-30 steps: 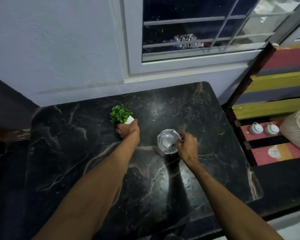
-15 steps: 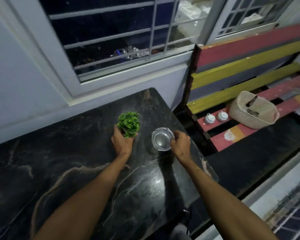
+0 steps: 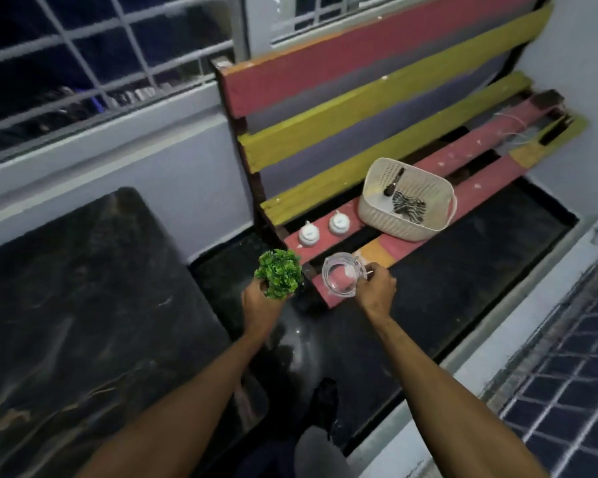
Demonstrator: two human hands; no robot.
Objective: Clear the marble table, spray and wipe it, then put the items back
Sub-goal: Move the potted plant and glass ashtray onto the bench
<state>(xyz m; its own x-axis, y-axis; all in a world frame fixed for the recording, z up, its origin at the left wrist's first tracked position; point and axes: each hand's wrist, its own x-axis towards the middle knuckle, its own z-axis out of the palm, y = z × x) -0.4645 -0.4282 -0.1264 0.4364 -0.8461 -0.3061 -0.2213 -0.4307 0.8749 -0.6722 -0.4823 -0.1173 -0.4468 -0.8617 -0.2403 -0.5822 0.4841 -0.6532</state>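
My left hand (image 3: 260,304) grips a small potted green plant (image 3: 279,277), held in the air past the right edge of the black marble table (image 3: 83,322). My right hand (image 3: 376,291) holds a clear glass jar (image 3: 342,279) by its rim, just over the front end of the colourful slatted bench (image 3: 377,125). The plant's pot is hidden by my fingers. No items show on the visible part of the marble top.
On the bench seat stand two small white ceramic pots (image 3: 323,227) and a cream plastic basket (image 3: 408,200) holding a dark tool and a striped cloth. A barred window (image 3: 94,63) runs behind the table. Dark floor lies between table and bench; tiles (image 3: 567,374) at right.
Both hands lifted the plant and the glass jar off the marble table and carried them right, to the bench. My view swung right with them.
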